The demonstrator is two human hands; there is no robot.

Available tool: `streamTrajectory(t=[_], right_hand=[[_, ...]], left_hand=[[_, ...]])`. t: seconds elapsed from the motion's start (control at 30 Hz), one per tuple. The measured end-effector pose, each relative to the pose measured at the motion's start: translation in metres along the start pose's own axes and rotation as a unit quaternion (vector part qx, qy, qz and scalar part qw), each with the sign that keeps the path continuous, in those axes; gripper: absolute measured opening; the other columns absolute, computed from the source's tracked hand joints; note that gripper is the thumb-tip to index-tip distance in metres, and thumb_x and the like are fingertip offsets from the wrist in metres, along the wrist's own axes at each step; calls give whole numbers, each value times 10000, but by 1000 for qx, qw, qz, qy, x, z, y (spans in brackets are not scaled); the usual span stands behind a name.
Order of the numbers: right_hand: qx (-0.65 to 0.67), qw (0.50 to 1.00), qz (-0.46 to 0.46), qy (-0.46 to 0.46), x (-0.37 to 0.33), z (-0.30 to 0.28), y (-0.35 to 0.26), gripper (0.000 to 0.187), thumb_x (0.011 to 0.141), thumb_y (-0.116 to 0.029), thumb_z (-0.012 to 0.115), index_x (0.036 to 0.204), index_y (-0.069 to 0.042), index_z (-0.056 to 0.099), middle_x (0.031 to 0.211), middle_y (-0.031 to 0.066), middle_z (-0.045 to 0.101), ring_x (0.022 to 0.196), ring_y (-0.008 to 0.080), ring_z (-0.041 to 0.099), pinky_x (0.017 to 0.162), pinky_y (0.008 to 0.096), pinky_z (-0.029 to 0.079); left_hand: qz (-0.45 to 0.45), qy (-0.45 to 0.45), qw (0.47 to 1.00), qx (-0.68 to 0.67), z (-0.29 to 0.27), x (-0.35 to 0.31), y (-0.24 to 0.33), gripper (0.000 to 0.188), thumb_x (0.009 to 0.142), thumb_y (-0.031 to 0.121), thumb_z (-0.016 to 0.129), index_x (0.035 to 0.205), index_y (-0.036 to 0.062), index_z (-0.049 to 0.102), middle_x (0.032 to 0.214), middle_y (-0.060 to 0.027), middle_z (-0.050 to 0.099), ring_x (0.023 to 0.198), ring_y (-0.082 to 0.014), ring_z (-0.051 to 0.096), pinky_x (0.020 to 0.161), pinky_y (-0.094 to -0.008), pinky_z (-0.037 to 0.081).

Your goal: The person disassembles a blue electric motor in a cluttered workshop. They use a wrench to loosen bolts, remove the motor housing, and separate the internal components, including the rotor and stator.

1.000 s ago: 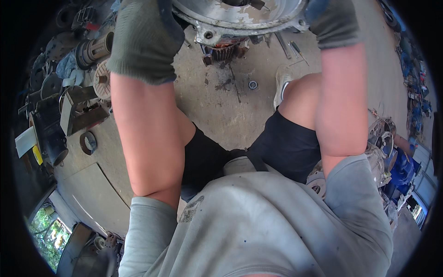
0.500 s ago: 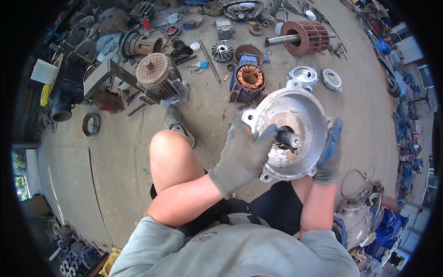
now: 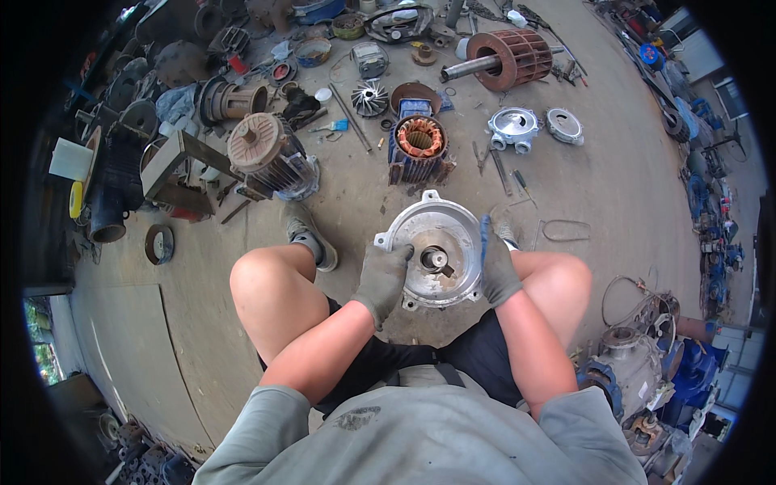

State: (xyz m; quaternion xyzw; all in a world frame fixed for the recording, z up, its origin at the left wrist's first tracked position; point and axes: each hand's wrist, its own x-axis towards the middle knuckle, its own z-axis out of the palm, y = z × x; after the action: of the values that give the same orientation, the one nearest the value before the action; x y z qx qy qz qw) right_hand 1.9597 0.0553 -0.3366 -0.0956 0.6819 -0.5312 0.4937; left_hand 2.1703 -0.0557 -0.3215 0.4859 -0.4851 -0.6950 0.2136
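Observation:
A round silver cast-metal motor end cover (image 3: 459, 230), bowl-shaped with bolt lugs on its rim, is held between my knees, its hollow side facing up. A short shaft end (image 3: 437, 259) shows in its central hole; what lies beneath is hidden. My left hand (image 3: 380, 279), in a grey work glove, grips the cover's left side with the thumb over the rim. On the opposite side my right hand (image 3: 499, 271), gloved in grey with blue, is pressed against the outer wall, fingers partly hidden.
Ahead stands a blue motor body (image 3: 419, 153) with copper windings. Two silver covers (image 3: 515, 123) and a rusty rotor (image 3: 509, 61) on a shaft lie farther right. Hand tools (image 3: 501, 171) lie beyond the cover. A finned motor (image 3: 267, 153) stands left; a grey gearbox (image 3: 626, 372) sits at the right.
Both hands have brought the end cover lower, nearer my body and to the left. My left fingers have moved from the central shaft to the cover's left rim.

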Motion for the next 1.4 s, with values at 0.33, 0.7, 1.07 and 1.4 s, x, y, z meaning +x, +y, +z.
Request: streamTrajectory(t=[0.33,0.7,1.07,1.4], right_hand=[[-343,938,-15,46,45,52,-20,891,1093,-702,365,1440,88,590,1363,371,658,1318,510,616,1136,498,465],[-450,880,-81,129,28,33,-26,853,1050,-782,393,1371,-42,673,1354,285,695,1270,467,653,1087,499,496],[-343,900,-25,268,76,-71,60,677,1120,-541,421,1301,55,687,1318,315,704,1226,480,668,1058,520,500],[246,920,119,281,46,-137,143,625,1097,-587,511,1400,-56,637,1207,129,740,1031,314,737,953,449,578]], left_hand=[[-16,53,992,-113,-23,18,-61,437,983,123,731,1344,-70,579,1258,-177,705,1104,-250,686,990,-394,531],[-162,-96,963,-194,-8,-21,-51,572,1031,291,750,1471,29,495,1328,-136,681,1032,-199,722,934,-350,578],[-84,-101,964,231,106,-30,-111,753,771,272,821,1253,-215,509,1276,-439,624,1180,-501,696,1007,-486,565],[-124,-99,924,347,178,-71,-169,742,807,247,821,1373,-93,484,1389,-313,548,1304,-445,598,1091,-480,531]])
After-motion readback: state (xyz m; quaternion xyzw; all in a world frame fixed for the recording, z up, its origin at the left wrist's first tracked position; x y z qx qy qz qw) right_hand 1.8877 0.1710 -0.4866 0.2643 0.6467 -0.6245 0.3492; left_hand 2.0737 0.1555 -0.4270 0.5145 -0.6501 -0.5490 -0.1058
